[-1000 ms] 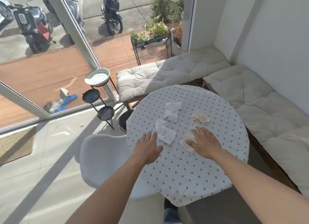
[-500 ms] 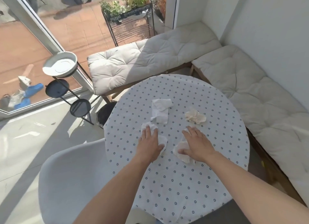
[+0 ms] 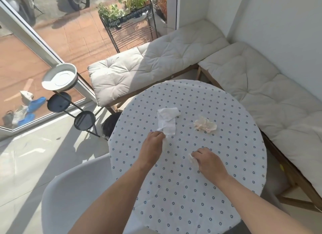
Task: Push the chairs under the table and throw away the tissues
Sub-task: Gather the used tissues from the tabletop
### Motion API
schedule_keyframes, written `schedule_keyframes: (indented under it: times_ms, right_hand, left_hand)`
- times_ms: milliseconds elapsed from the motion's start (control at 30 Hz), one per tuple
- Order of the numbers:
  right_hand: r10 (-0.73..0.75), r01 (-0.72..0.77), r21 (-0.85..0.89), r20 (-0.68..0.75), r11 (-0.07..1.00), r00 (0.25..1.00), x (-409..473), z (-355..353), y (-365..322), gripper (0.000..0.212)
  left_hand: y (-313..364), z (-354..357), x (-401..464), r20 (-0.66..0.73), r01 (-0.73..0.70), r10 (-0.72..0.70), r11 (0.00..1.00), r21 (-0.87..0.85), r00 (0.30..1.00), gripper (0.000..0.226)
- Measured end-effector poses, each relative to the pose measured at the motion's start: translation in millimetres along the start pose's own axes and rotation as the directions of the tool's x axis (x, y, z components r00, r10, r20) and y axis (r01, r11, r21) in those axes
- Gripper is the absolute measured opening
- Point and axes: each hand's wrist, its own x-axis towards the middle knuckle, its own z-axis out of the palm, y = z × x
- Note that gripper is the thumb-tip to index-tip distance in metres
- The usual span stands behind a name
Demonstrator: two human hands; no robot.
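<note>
Both hands (left (image 3: 153, 144), right (image 3: 208, 161)) clutch tissues mid-table (image 3: 244, 164).

Sun is coming through the glass wall (image 3: 57, 40) upper left, casting hard shadows on the pale tiled floor (image 3: 34, 157). Cream cushioned benches (image 3: 153, 59) are wrapping the white-walled corner, upper right. Black three-tier stand (image 3: 69, 104) is sitting left of centre.

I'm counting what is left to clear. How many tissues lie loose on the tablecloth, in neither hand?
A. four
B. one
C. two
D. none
C: the white tissue and the crumpled cream tissue lie free on the table, while the left hand and right hand are each closed on another.
</note>
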Motion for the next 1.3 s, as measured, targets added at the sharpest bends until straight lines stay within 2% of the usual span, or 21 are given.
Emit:
schedule_keyframes:
  times_ms: [133,267,400,533,633,733,833,967,1133,1300]
  right_hand:
    - [-0.052,0.054,0.016,-0.093,0.998,0.994,22.4,-19.7,-2.1,0.03]
    - [-0.088,0.096,0.028,-0.199,0.995,0.976,54.4,-43.8,2.5,0.027]
    - [-0.086,0.094,0.019,-0.247,0.995,0.965,83.6,-59.2,14.0,0.027]
    - [-0.071,0.073,0.0,-0.262,0.997,0.962,101.7,-59.9,28.6,0.021]
    - [-0.043,0.041,-0.013,-0.243,0.999,0.969,110.2,-52.9,39.0,0.024]
    - [-0.009,0.001,-0.039,-0.218,0.999,0.976,114.3,-46.1,46.0,0.026]
    - [0.029,-0.042,-0.069,-0.187,0.997,0.982,114.6,-38.7,49.4,0.025]
    - [0.135,-0.138,-0.076,-0.047,0.987,0.99,111.2,-24.9,52.5,0.045]
    - [0.11,-0.113,-0.031,-0.095,0.993,0.989,101.0,-21.2,43.3,0.03]
    - [0.09,-0.088,0.025,-0.088,0.996,0.992,96.1,-24.9,26.1,0.031]
  left_hand:
    - [1.4,-13.0,45.2,-0.039,-0.073,0.075,0.996,0.047,0.996,0.042]
    - [7.1,-15.6,90.1,-0.046,-0.147,0.152,0.984,0.096,0.987,0.031]
    - [6.7,1.6,118.3,0.09,-0.096,0.08,0.977,0.192,0.993,0.035]
    - [3.6,30.1,119.0,0.29,-0.108,-0.022,0.9,0.423,0.957,0.041]
    - [-5.2,42.9,108.9,0.342,-0.074,-0.075,0.913,0.401,0.937,0.063]
    - [-13.9,46.7,101.9,0.375,-0.083,-0.06,0.931,0.354,0.925,0.077]
    - [-13.2,47.4,97.3,0.357,-0.046,-0.059,0.959,0.278,0.932,0.067]
    - [-13.5,44.2,85.1,0.339,-0.074,-0.04,0.945,0.317,0.94,0.051]
    - [-13.4,29.7,78.0,0.364,-0.127,-0.01,0.928,0.349,0.931,0.036]
    - [-22.3,6.3,71.4,0.393,-0.183,-0.004,0.88,0.438,0.919,0.037]
